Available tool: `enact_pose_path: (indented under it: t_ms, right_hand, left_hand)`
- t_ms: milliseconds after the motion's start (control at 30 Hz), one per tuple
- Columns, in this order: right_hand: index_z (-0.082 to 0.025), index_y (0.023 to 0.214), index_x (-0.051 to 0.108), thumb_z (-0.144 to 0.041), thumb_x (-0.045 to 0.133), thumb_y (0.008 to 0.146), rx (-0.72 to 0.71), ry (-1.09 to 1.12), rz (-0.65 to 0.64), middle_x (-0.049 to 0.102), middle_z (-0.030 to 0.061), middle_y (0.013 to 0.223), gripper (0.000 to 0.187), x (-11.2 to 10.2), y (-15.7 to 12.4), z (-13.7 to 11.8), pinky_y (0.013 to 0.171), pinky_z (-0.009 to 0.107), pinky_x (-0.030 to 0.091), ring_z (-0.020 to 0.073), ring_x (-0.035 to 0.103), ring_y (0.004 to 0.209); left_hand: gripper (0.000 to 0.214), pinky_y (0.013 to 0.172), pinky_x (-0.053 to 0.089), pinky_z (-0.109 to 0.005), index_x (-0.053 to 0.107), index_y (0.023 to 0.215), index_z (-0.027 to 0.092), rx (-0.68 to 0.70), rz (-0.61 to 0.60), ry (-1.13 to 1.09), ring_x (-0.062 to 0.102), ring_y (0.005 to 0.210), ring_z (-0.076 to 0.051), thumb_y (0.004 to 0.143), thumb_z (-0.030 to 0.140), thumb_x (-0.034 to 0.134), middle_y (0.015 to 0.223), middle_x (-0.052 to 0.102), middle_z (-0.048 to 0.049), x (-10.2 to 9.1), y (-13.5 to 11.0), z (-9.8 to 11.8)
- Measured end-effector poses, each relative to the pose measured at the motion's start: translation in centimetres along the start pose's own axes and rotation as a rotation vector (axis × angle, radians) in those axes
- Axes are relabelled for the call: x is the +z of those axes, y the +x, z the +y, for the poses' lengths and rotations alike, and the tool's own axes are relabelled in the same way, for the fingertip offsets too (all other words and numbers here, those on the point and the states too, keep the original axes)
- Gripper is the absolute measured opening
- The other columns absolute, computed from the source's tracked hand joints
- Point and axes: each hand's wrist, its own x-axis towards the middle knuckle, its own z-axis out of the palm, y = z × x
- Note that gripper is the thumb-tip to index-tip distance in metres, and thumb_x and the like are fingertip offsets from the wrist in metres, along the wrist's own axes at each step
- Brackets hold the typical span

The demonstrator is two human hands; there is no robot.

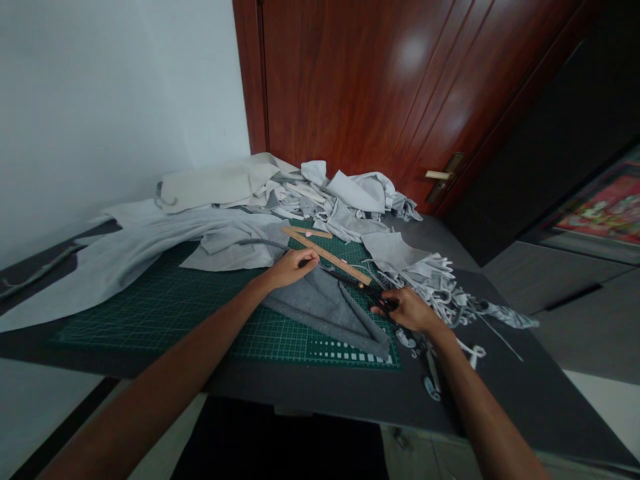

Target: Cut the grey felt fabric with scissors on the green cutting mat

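Observation:
My right hand (407,309) is wrapped round the handles of black scissors (361,285), whose blades point left toward my other hand. Closed in a pinch, my left hand (295,267) grips the edge of a dark grey fabric piece (320,303). That fabric lies partly folded on a green cutting mat (210,300), its right corner near the mat's front edge. The scissor blades are at the fabric's upper edge; whether they are apart is too small to tell. Just beyond lie wooden rulers (327,255).
Light grey cloth (150,233) spreads across the left of the dark table (340,393). Cream fabric (215,187) and heaped scraps (345,200) line the back. Cut strips (440,287) pile at the right. A wooden door (350,80) stands behind.

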Motion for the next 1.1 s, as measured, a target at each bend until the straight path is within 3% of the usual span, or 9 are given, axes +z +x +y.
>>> enact_pose_path:
  t_ms: [267, 667, 833, 1100]
  right_hand:
    - [-0.018, 0.062, 0.054, -0.059, 0.060, 0.088, -0.004, 0.004, -0.014, 0.049, -0.0022, 0.055, 0.049, -0.2, 0.0, 0.0, 0.052, 0.025, 0.028, 0.0113, 0.039, 0.052]
    - [-0.019, 0.061, 0.056, -0.060, 0.059, 0.088, 0.027, -0.025, -0.016, 0.053, -0.0003, 0.055, 0.049, -0.6, -0.1, 0.2, 0.052, 0.027, 0.028, 0.0124, 0.041, 0.050]
    - [-0.020, 0.062, 0.057, -0.059, 0.058, 0.089, 0.039, -0.092, -0.002, 0.054, 0.0008, 0.054, 0.048, -0.8, -0.2, 0.4, 0.052, 0.028, 0.028, 0.0135, 0.043, 0.049]
    - [-0.020, 0.062, 0.055, -0.058, 0.056, 0.091, 0.042, -0.152, -0.005, 0.056, 0.0029, 0.056, 0.047, -1.0, -0.3, 0.6, 0.053, 0.029, 0.028, 0.0148, 0.045, 0.049]
  left_hand:
    - [0.028, 0.066, 0.042, -0.023, 0.063, 0.093, 0.018, 0.001, -0.016, 0.113, 0.060, 0.070, -0.014, 0.097, 0.041, 0.047, 0.077, 0.066, 0.0003, -0.2, 0.0, -0.4]
    - [0.019, 0.070, 0.047, -0.025, 0.062, 0.101, 0.018, 0.017, -0.055, 0.194, 0.063, 0.077, -0.016, 0.091, 0.033, 0.053, 0.082, 0.067, -0.0021, -0.7, 0.0, -0.4]
    - [0.015, 0.075, 0.047, -0.026, 0.062, 0.097, 0.019, 0.016, 0.009, 0.242, 0.064, 0.081, -0.017, 0.087, 0.026, 0.053, 0.087, 0.068, -0.0020, -0.7, 0.0, -0.4]
    - [0.020, 0.064, 0.040, -0.025, 0.064, 0.092, 0.019, -0.063, 0.064, 0.264, 0.059, 0.067, -0.015, 0.089, 0.033, 0.050, 0.074, 0.065, 0.0012, -0.4, 0.0, -0.4]
